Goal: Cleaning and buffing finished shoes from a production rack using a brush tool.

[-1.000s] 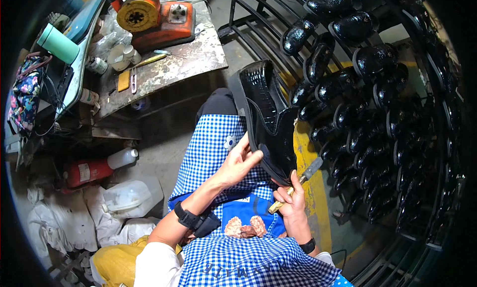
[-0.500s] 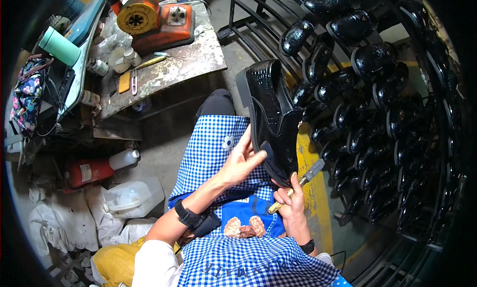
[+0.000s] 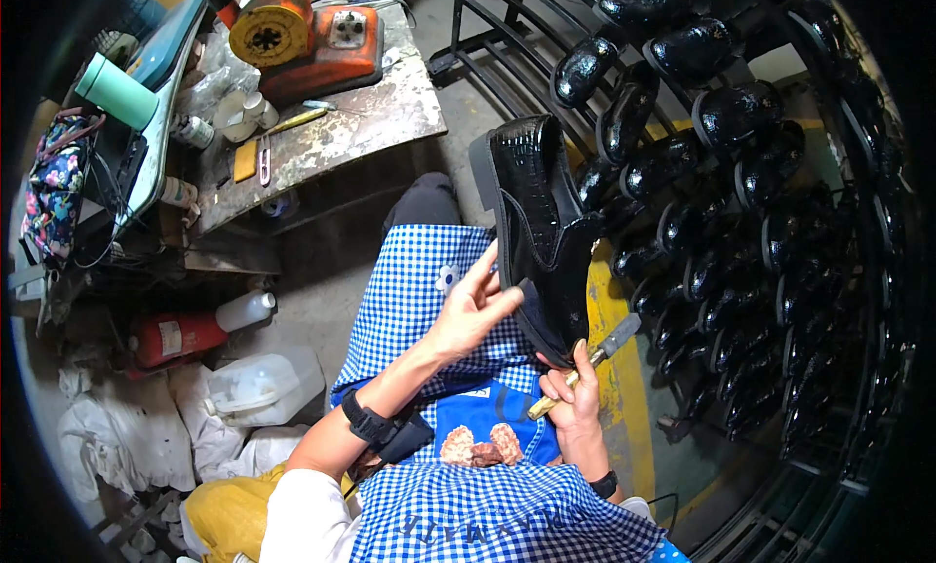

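Note:
A glossy black dress shoe (image 3: pixel 536 197) with a crocodile-like texture stands tilted over my lap, heel up and toe toward me. My left hand (image 3: pixel 470 314) is at its left side, fingers along the sole edge and thumb lying over the shoe near the toe. My right hand (image 3: pixel 577 397) pinches the toe end. The same hand also holds a slim tool (image 3: pixel 612 341) with a yellowish handle and a flat grey end, which points up and right, clear of the shoe. Whether the grey end is a blade or a brush, I cannot tell.
A rack (image 3: pixel 507 51) with many shiny black shoes (image 3: pixel 736 113) fills the right. At the upper left, a worn workbench (image 3: pixel 390 124) carries an orange machine (image 3: pixel 336 51) and small pots. Lower left are a red bottle (image 3: pixel 175 339) and a white jug (image 3: pixel 263 386).
The shoe has shifted very slightly to the right with both hands still at it. The left thumb has moved a little over the toe area. The tool stays in the right hand.

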Demonstrator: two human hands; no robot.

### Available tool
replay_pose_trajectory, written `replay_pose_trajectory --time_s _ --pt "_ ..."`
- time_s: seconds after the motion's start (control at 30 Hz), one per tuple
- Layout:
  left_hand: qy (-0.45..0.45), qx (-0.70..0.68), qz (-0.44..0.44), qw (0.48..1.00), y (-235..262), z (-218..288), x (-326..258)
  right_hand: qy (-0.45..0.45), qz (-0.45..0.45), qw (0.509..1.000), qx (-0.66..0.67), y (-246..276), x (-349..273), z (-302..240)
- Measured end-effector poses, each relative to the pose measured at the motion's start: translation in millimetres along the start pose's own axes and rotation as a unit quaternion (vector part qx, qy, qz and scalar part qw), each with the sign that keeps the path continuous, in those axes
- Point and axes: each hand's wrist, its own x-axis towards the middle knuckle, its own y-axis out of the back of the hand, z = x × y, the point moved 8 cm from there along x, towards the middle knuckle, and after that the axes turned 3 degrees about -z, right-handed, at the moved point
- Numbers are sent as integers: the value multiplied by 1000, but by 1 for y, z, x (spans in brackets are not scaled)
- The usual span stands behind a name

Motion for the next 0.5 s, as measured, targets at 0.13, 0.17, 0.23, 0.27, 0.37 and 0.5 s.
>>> replay_pose_trajectory --time_s 0.13,0.17,0.23,0.27,0.37,0.5 --pt "3 9 -33 999 -12 -8 -8 10 -10 1000 -7 -2 2 1" --pt "1 19 5 1000 -8 -6 -6 12 -8 1000 -7 -3 2 1" --pt "-39 105 84 990 0 -7 -3 19 11 999 -38 -5 2 3" --pt "-63 181 140 971 4 -4 -4 19 11 999 -39 -9 0 5" --pt "-97 159 188 964 18 1 2 47 7 984 -170 -26 -6 -5" --pt "-57 130 143 980 25 7 4 85 2 935 -346 -12 -1 -23"
